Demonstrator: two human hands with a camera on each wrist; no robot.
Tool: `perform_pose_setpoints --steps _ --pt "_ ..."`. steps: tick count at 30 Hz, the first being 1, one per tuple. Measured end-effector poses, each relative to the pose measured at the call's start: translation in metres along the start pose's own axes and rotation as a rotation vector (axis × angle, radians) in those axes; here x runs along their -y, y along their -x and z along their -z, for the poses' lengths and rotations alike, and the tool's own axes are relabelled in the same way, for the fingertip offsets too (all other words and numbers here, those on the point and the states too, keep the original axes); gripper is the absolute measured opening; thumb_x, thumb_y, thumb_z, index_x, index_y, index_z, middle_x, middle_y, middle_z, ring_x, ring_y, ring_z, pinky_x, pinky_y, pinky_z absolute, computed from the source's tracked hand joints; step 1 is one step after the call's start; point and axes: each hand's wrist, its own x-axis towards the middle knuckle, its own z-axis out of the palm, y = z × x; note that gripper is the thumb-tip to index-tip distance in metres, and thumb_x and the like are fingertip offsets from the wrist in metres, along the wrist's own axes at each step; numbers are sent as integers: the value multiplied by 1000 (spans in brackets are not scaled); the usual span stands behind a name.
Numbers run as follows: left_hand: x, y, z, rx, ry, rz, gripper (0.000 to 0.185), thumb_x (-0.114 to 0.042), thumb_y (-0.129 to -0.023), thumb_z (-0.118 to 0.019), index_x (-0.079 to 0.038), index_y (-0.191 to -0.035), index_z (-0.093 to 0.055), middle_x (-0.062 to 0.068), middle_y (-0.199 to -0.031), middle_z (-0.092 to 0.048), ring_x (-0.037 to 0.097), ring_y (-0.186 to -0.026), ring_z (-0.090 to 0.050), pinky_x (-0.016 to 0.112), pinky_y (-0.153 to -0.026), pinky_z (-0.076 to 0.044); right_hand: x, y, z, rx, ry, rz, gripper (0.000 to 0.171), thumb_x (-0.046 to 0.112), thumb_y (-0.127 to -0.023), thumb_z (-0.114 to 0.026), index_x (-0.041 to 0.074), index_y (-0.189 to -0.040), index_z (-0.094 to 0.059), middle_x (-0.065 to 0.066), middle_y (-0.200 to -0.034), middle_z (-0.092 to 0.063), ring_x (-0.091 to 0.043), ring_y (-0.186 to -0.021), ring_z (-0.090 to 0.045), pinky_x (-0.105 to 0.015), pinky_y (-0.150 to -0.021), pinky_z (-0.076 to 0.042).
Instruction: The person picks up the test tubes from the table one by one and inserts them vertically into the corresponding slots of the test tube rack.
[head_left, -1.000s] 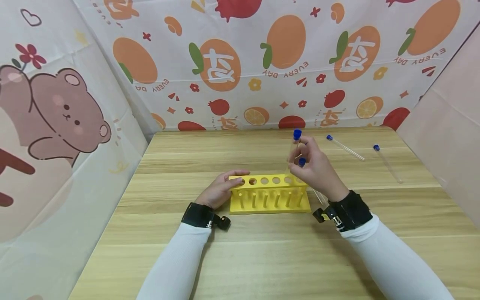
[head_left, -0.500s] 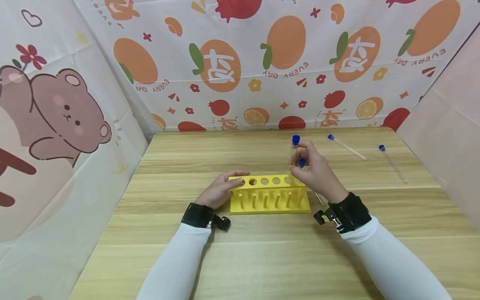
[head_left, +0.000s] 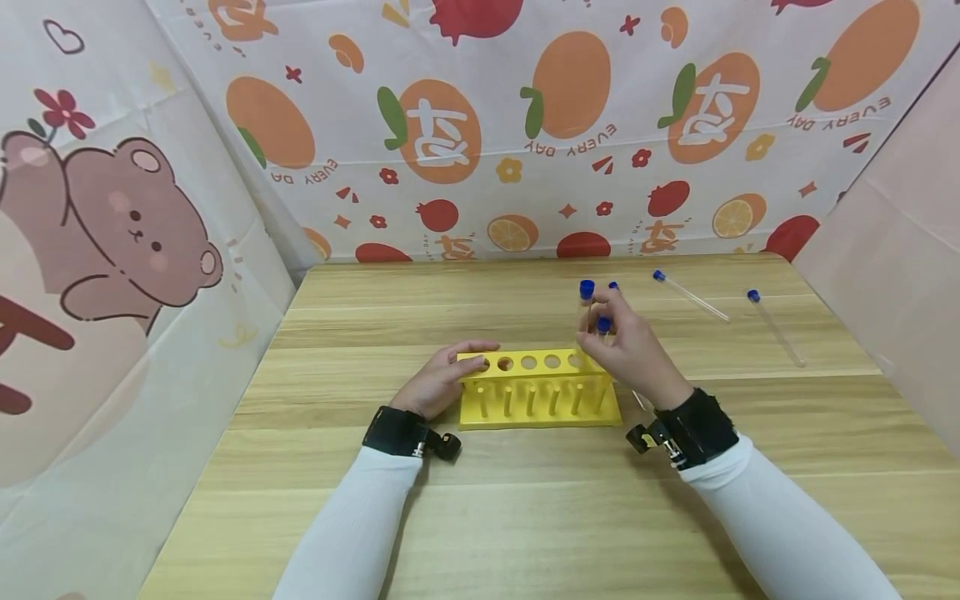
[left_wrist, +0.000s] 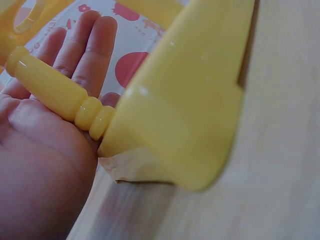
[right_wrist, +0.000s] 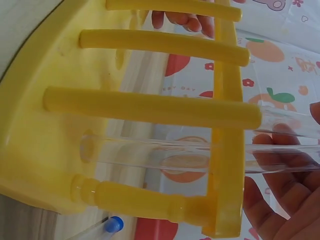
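A yellow test tube rack (head_left: 538, 417) stands on the table. My left hand (head_left: 438, 379) holds its left end, thumb over the top plate and fingers behind; in the left wrist view the end post (left_wrist: 55, 92) crosses the palm. With my right hand (head_left: 633, 346) I pinch an upright blue-capped test tube (head_left: 587, 291) over the rack's right part. Its lower end (right_wrist: 290, 122) is at the top plate in the right wrist view; how far it is in a hole is unclear. A second test tube (right_wrist: 150, 152) stands in the end hole, its blue cap (head_left: 603, 324) near my fingers.
Two capped test tubes, one farther back (head_left: 690, 296) and one at the right (head_left: 776, 329), lie on the table. Another blue cap (head_left: 613, 286) shows behind my right hand. Part of a lying tube (head_left: 642, 402) shows by my right wrist. A printed cloth (head_left: 465, 208) hangs behind.
My right hand has lowered the pinched test tube toward the rack. A blue cap behind that hand has come into sight. The left hand and the rack have stayed in place.
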Motion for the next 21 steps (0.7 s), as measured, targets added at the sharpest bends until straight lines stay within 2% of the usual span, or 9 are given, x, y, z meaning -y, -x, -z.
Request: perform_pose_setpoints --steps 8,12,17,21 --pt "1 0 0 2 -6 -6 47 -25 -96 -58 -6 -138 -52 8 -148 -44 28 -131 -36 51 -110 -24 -3 2 -3 -9 19 6 29 14 -92 -65 13 -117 -50 -2 -98 -59 -17 -91 -54 -31 -79 -46" --pt "1 0 0 4 -4 -12 48 -25 -96 -58 -5 -139 -51 8 -149 -43 28 -131 -36 51 -110 -24 -5 2 -3 -18 44 32 28 12 -90 -67 12 -113 -51 -1 -97 -58 -16 -90 -54 -32 -76 -44" --pt "0 1 -1 11 -2 -19 50 -24 -96 -57 -3 -141 -49 9 -150 -42 27 -130 -36 50 -109 -25 -9 3 -5 -24 44 51 31 9 -86 -68 8 -112 -53 -3 -95 -58 -17 -88 -54 -33 -73 -43" --pt "0 1 -2 15 -4 -20 50 -24 -97 -56 -3 -141 -48 10 -151 -42 27 -130 -36 50 -109 -25 -10 4 -7 -25 28 34 41 7 -83 -71 9 -119 -51 -5 -97 -59 -18 -88 -52 -32 -74 -44"
